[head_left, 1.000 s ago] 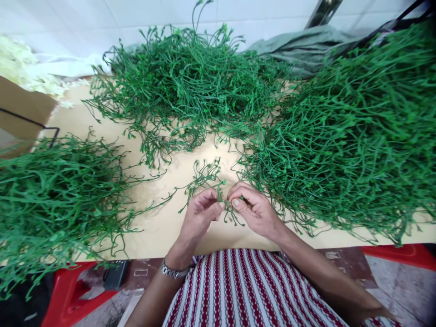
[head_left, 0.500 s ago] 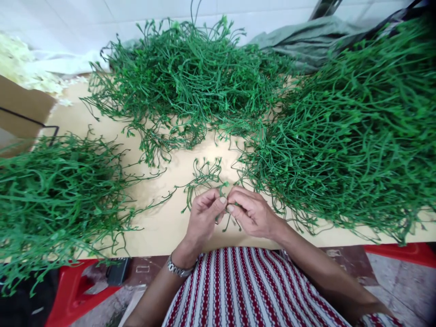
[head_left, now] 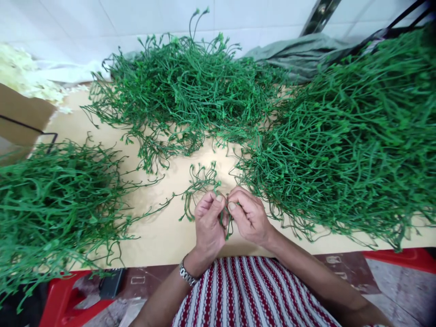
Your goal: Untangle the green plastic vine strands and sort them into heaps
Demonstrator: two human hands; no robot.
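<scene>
Hands point(head_left: 223, 215) pinching green sprig point(head_left: 200, 181), stem heaps point(head_left: 340, 145) crowding (three sides)

White tiled wall point(head_left: 143, 18) across the top. Pale yellow table point(head_left: 163, 236) below it, near edge running along the bottom. Brown cardboard box point(head_left: 20, 118) at the table's left end, black wire over it; whitish fluffy heap point(head_left: 23, 72) just behind the box. Grey-green cloth point(head_left: 299, 50) bunched at the table's far right, against the wall, a dark metal bar point(head_left: 318, 16) above it. Red plastic stools point(head_left: 63, 299) under the table's near edge, left and right. Grey-brown worn floor point(head_left: 395, 281). Light even, soft.
</scene>
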